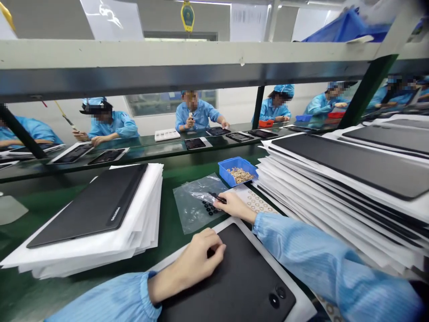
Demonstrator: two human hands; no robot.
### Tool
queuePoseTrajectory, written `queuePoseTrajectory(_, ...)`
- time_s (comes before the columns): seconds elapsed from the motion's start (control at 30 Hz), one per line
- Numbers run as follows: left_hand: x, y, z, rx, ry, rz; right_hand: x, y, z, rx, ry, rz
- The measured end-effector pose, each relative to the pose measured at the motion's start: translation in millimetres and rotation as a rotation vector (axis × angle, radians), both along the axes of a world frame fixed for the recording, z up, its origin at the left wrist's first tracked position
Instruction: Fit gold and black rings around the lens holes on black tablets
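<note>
My right hand (231, 204) pinches a pair of dark tweezers (219, 198), tips over a clear plastic bag (191, 208). Small black rings (209, 208) lie in rows at the bag, just below the tweezers. In front of me is a dark tablet back (241, 264) on a white sheet, with two round camera openings near its lower right corner. My left hand (203, 255) is on this tablet, fingers curled in and thumb against them; whatever they hold, if anything, is hidden.
A blue tray (237, 171) of small tan rings stands beyond my right hand, beside a sheet with ring outlines (258, 200). Tablets interleaved with white sheets form stacks at left (90, 205) and right (351, 165). A shelf beam (201, 67) crosses above; co-workers sit opposite.
</note>
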State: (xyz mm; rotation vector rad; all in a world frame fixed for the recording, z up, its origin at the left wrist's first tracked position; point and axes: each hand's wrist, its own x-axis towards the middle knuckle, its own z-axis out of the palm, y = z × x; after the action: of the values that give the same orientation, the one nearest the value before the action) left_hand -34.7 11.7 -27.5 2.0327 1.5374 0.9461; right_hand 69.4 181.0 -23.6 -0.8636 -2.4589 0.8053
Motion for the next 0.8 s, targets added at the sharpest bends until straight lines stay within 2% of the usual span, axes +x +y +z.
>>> queuePoseTrajectory(0.1,-7,10,3.8,-0.152,-0.233,0.088,-3,3,0.1,-0.069,0.057,-0.011)
queuePoseTrajectory(0.23,-17,24,6.9,-0.329,-0.525,0.143,-4,4,0.5,-0.158,0.154,-0.035)
queuePoseTrajectory(0.37,-24,36,6.3,-0.417,-0.757,0.211,-4,5,-1.2,-0.195,0.226,-0.029)
queuePoseTrajectory(0.53,-31,51,2.5,-0.394,-0.951,0.334,-5,-3,-6.1,-0.059,0.280,-0.040)
queuePoseTrajectory(0.67,-33,55,0.4,-0.405,-0.978,0.353,-6,-16,-7.4,0.088,0.291,0.019)
queuePoseTrajectory(0.8,-31,54,-1.6,-0.410,-0.976,0.349,-5,-24,-7.8,0.136,0.248,0.068)
